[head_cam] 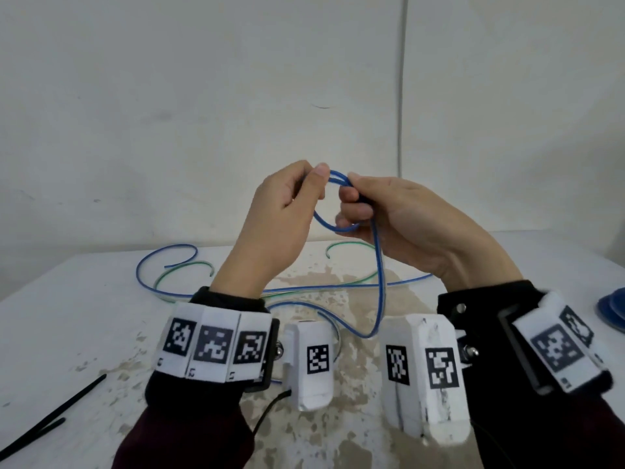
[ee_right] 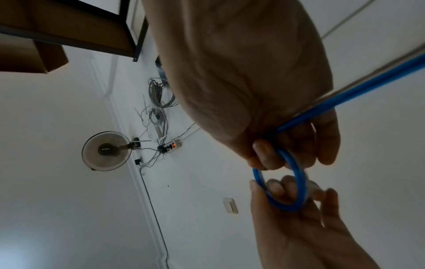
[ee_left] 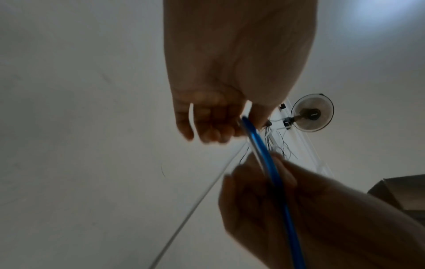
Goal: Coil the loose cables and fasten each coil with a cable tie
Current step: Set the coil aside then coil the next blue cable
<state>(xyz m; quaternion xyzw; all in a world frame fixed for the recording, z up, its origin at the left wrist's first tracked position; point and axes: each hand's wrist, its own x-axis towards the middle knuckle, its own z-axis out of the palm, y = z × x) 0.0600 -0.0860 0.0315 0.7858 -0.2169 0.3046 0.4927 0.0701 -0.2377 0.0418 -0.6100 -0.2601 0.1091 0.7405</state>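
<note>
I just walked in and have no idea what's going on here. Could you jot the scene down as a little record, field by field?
activity: a person coils a blue cable in the air above a table
left hand: pinches the top of the small loop
right hand: grips the same loop, fingers curled round it
loop: small, held between both hands; the rest trails down to the table
also on table: a green cable, lying loose; black cable ties at the near left, untouched
fastened coils: none visible
table surface: white, stained
</note>
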